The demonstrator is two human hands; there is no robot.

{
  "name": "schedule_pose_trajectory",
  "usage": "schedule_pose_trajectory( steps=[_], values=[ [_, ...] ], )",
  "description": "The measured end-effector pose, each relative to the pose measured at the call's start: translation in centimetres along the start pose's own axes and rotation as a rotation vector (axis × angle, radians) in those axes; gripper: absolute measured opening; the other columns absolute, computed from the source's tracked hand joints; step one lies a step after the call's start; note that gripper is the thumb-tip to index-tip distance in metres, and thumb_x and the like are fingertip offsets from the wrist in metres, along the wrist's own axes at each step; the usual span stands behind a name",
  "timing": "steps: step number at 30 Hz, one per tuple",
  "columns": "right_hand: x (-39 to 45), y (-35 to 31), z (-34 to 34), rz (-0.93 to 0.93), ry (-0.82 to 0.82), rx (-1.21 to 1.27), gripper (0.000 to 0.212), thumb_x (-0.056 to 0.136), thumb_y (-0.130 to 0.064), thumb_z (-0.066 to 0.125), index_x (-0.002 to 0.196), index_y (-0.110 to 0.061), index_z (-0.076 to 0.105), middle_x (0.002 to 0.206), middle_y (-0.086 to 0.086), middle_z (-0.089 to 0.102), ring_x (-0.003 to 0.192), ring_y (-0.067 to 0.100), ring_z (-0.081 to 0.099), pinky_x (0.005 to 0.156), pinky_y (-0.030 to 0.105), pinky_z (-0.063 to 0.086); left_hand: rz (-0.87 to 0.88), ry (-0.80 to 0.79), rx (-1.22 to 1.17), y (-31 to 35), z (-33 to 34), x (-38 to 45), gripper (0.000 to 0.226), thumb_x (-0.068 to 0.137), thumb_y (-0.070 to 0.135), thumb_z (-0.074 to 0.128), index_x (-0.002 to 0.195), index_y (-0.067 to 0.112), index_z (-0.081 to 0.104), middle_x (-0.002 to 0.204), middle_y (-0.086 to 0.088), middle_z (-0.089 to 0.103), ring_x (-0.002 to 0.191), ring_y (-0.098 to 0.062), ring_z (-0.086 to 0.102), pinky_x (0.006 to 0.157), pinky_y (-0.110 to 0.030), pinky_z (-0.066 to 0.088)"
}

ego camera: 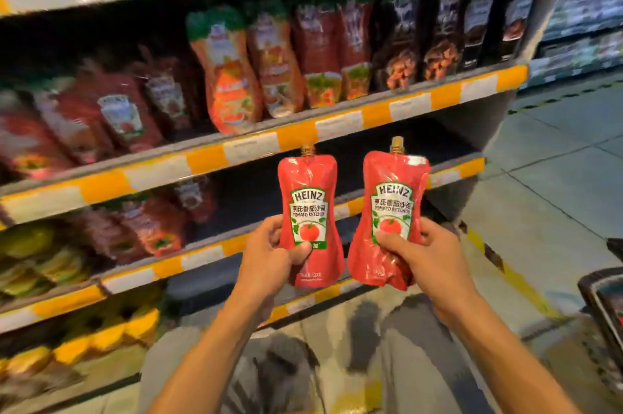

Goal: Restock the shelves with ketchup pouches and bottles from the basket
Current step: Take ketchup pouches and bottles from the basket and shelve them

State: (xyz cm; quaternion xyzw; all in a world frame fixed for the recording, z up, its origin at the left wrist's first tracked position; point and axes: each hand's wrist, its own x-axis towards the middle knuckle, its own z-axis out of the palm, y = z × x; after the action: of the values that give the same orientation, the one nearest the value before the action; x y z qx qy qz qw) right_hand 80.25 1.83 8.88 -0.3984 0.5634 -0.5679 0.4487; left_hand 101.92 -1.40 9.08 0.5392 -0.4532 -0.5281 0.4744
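Two red Heinz ketchup pouches with gold spouts stand upright in front of the shelves. My left hand grips the left pouch by its lower half, thumb across the front. My right hand grips the right pouch the same way. Both pouches are level with the dark gap in the second shelf. The basket shows only as a dark rim at the right edge.
The upper shelf carries rows of red and dark sauce pouches. Lower left shelves hold red pouches and yellow packs. Tiled floor opens to the right. My grey-trousered knees are below my arms.
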Motion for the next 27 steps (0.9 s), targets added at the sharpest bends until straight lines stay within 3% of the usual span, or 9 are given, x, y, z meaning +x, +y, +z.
schedule_pose_trajectory(
  steps=[5, 9, 12, 15, 19, 27],
  values=[
    [0.5, 3.4, 7.8, 0.08, -0.179, -0.035, 0.019, 0.079, -0.009, 0.082, 0.096, -0.014, 0.074, 0.081, 0.002, 0.078, 0.065, 0.011, 0.073, 0.046, 0.016, 0.048, -0.076, 0.132, -0.035, -3.4, -7.5, 0.1, 0.041, 0.08, -0.018, 0.067, 0.106, 0.013, 0.066, 0.094, -0.003, 0.077, 0.078, -0.008, 0.073, 0.061, -0.017, 0.054],
    [1.8, 5.9, 12.6, 0.14, -0.319, -0.071, 0.022, 0.081, -0.014, 0.082, 0.101, -0.018, 0.073, 0.088, 0.001, 0.079, 0.079, 0.018, 0.077, 0.06, 0.026, 0.059, -0.105, 0.225, -0.051, -5.7, -11.5, 1.4, 0.038, 0.081, -0.013, 0.071, 0.11, 0.012, 0.066, 0.1, -0.004, 0.077, 0.088, -0.015, 0.074, 0.067, -0.022, 0.058],
    [3.4, 7.3, 15.4, 0.114, -0.387, -0.108, 0.022, 0.082, -0.017, 0.082, 0.102, -0.02, 0.073, 0.09, -0.003, 0.079, 0.082, 0.016, 0.077, 0.06, 0.022, 0.058, -0.087, 0.284, -0.056, -6.8, -13.5, 3.1, 0.034, 0.082, -0.007, 0.075, 0.103, 0.018, 0.065, 0.096, 0.002, 0.077, 0.081, -0.007, 0.074, 0.06, -0.019, 0.056],
    [5.3, 8.4, 17.7, 0.073, -0.421, -0.13, 0.021, 0.083, -0.019, 0.081, 0.101, -0.024, 0.073, 0.09, -0.006, 0.079, 0.083, 0.012, 0.076, 0.061, 0.021, 0.058, -0.036, 0.328, -0.033, -7.3, -14.7, 5.4, 0.036, 0.082, -0.006, 0.074, 0.101, 0.022, 0.061, 0.099, 0.003, 0.074, 0.078, -0.002, 0.072, 0.06, -0.018, 0.054],
    [8.5, 9.3, 20.6, 0.041, -0.427, -0.146, 0.023, 0.083, -0.02, 0.081, 0.104, -0.021, 0.072, 0.091, -0.004, 0.079, 0.082, 0.013, 0.076, 0.06, 0.023, 0.057, 0.011, 0.383, 0.0, -7.7, -15.9, 8.6, 0.038, 0.082, -0.003, 0.076, 0.103, 0.024, 0.059, 0.106, -0.001, 0.072, 0.092, -0.011, 0.071, 0.075, -0.031, 0.058],
    [15.3, 9.5, 24.8, -0.131, -0.386, -0.165, 0.02, 0.083, -0.013, 0.082, 0.099, -0.019, 0.072, 0.086, -0.007, 0.078, 0.08, 0.009, 0.075, 0.061, 0.019, 0.057, 0.152, 0.468, 0.083, -8.7, -17.9, 13.3, 0.039, 0.082, 0.0, 0.078, 0.093, 0.026, 0.051, 0.102, 0.003, 0.067, 0.094, -0.01, 0.068, 0.078, -0.033, 0.058]
  ],
)
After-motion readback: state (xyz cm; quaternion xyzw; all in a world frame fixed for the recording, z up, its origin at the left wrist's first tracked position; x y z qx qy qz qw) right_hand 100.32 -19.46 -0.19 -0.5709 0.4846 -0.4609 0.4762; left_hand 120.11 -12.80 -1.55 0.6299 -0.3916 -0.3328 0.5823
